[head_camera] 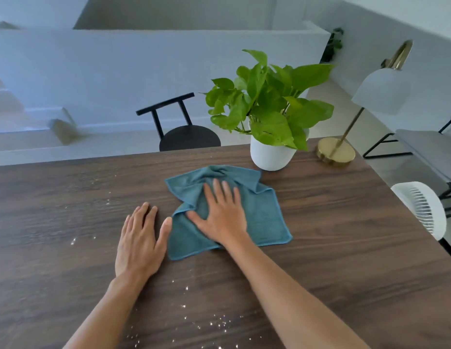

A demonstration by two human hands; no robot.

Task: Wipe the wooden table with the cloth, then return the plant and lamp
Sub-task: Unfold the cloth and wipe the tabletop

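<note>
on the wooden table (332, 210), right hand (223, 214) flat atop teal cloth (259, 217), left hand (138, 244) flat, thumb touching its edge

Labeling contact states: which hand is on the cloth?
The right hand, pressed flat on the teal cloth. The left hand lies flat on the bare wooden table beside it, thumb at the cloth's edge.

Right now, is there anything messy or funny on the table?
Yes. White crumbs are scattered over the wooden table, mostly near the front edge and left of the left hand. The cloth under the right hand is bunched.
</note>
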